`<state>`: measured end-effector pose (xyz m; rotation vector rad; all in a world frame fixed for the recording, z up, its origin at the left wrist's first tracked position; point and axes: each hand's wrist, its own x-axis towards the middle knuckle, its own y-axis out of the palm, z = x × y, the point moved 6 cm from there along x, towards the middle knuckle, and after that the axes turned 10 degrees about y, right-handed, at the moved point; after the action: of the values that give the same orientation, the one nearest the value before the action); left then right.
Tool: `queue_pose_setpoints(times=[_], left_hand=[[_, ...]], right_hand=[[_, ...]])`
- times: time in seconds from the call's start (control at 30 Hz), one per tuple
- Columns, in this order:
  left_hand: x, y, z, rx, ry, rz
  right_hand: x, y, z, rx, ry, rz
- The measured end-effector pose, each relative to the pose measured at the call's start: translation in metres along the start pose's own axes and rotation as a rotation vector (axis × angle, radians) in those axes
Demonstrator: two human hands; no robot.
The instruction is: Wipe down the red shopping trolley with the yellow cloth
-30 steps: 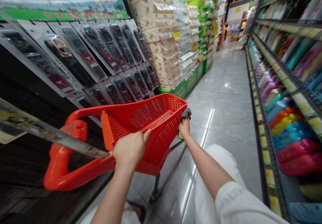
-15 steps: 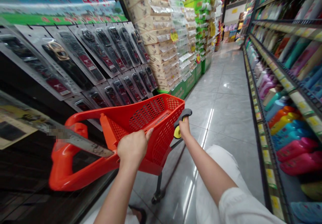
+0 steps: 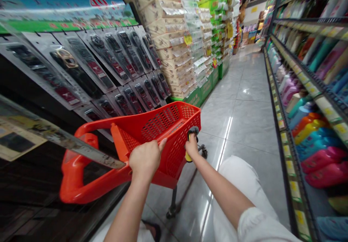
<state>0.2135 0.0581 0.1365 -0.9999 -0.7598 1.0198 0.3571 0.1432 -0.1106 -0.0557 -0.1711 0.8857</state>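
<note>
The left hand [image 3: 145,158] is closed on the near side of one red cart [image 3: 170,165], while the right hand [image 3: 191,148] grips one grey-yellow object [image 3: 193,130] close by that side; whether object and cart touch, I cannot tell. One pole [image 3: 78,147] crosses in front of the cart's rear. Two rows of belts [image 3: 94,62] hang behind the cart, stacked packs [image 3: 175,40] rise beyond it, and one shelf unit [image 3: 323,106] runs to its right.

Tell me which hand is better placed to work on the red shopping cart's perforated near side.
Probably the right hand: it grips a grey-and-yellow object beside the perforated side of the red shopping cart. The left hand seems occupied, clasping the cart's near rim.
</note>
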Motion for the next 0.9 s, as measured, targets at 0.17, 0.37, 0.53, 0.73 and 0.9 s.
queue_pose_setpoints(times=[0.17,0.37,0.53,0.73,0.9], left_hand=[[0.001,0.0,-0.001,-0.006,-0.024,0.028],[0.006,0.0,-0.005,-0.013,-0.033,0.042],[0.007,0.0,-0.005,-0.007,-0.018,0.014],[0.007,0.001,-0.004,-0.028,-0.025,0.014],[0.009,0.0,-0.005,-0.043,-0.033,0.021]], right_hand=[[-0.004,-0.004,0.041,-0.028,-0.211,0.053],[-0.041,0.018,-0.04,0.051,0.161,0.058],[-0.029,0.015,-0.006,0.075,0.127,0.013],[-0.039,0.01,0.04,-0.004,-0.191,0.101],[-0.053,0.022,-0.02,0.03,0.117,0.09]])
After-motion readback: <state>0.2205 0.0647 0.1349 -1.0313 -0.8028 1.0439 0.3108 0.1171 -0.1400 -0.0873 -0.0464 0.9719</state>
